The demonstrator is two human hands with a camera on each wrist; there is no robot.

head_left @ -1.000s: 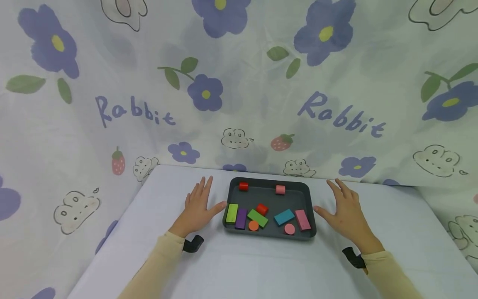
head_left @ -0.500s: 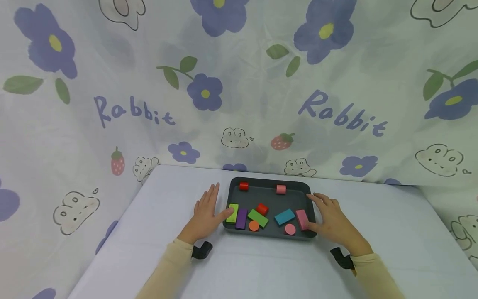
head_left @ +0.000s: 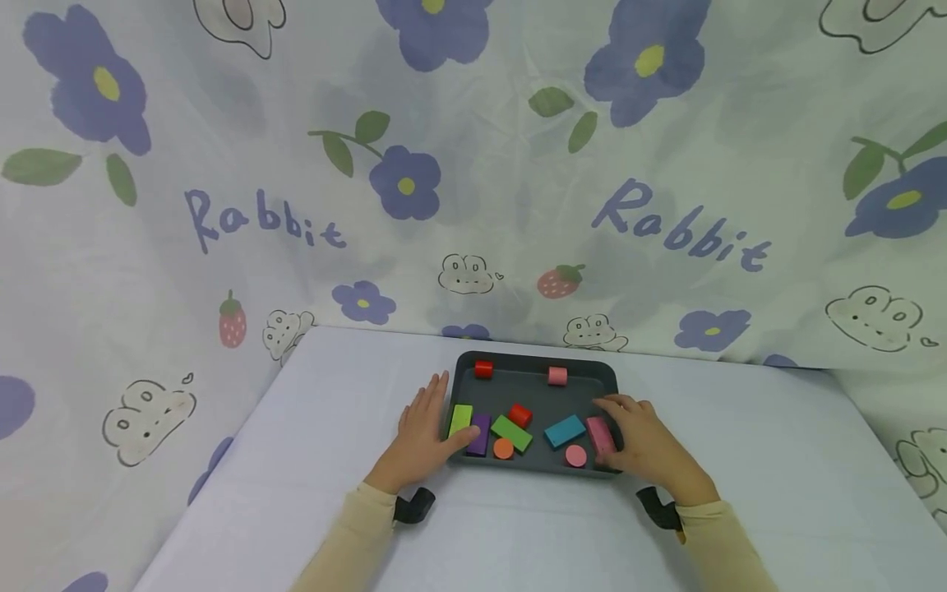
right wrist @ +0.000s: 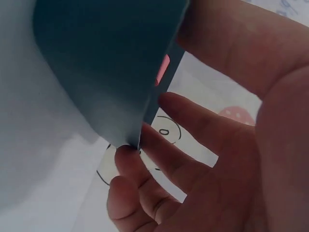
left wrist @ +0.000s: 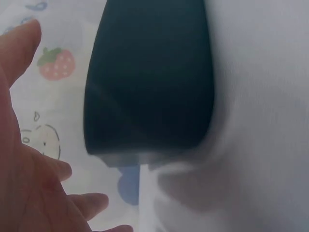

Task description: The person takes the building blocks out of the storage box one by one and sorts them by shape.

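A dark grey tray [head_left: 521, 388] holds small coloured blocks. My left hand [head_left: 418, 450] is at its left side, fingers straight, the thumb over the purple block [head_left: 483, 426] beside the yellow-green block [head_left: 461, 419]. At the other end, my right hand [head_left: 654, 448] reaches over the rim, its bent fingers and thumb either side of the pink block [head_left: 600, 434]. In the left wrist view, the left hand [left wrist: 29, 188] spreads beside the dark tray [left wrist: 149, 77]. In the right wrist view, the right hand [right wrist: 217, 183] has its thumb and fingertips at the tray wall [right wrist: 106, 63], with a gap between.
Also in the tray are a blue block [head_left: 565, 432], a green block [head_left: 511, 433], an orange disc [head_left: 503, 448], a pink disc [head_left: 575, 456], two red cylinders [head_left: 520, 415] and a pink cylinder [head_left: 558, 376]. The white table [head_left: 518, 534] meets a patterned cloth [head_left: 473, 222] behind.
Both hands have moved inward from beside the tray to over its ends. The right fingers have bent in around the pink block; the left thumb has come over the purple one. The blocks lie as before.
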